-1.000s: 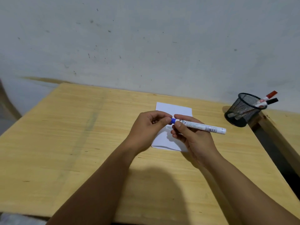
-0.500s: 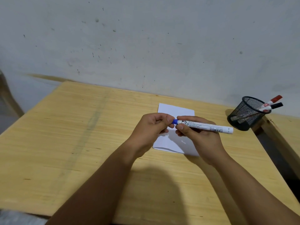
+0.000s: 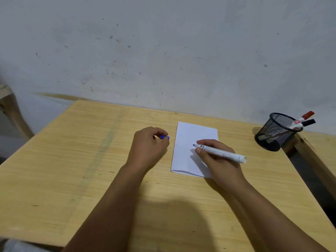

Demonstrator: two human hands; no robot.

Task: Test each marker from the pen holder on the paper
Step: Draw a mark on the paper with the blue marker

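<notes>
cap now off | left hand (image 3: 148, 146) has carried off blue cap (image 3: 165, 137), pinched | right hand (image 3: 216, 157) grips marker (image 3: 221, 152), tip over paper (image 3: 189, 139), frame centre | ready to test

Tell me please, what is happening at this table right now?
A person is testing markers on paper. The right hand holds an uncapped white marker with its tip over the white paper; I see no mark on the sheet yet. The left hand holds the blue cap beside the paper. Two more markers, one with a red cap and one with a black cap, wait in the mesh pen holder on the wooden table.
</notes>
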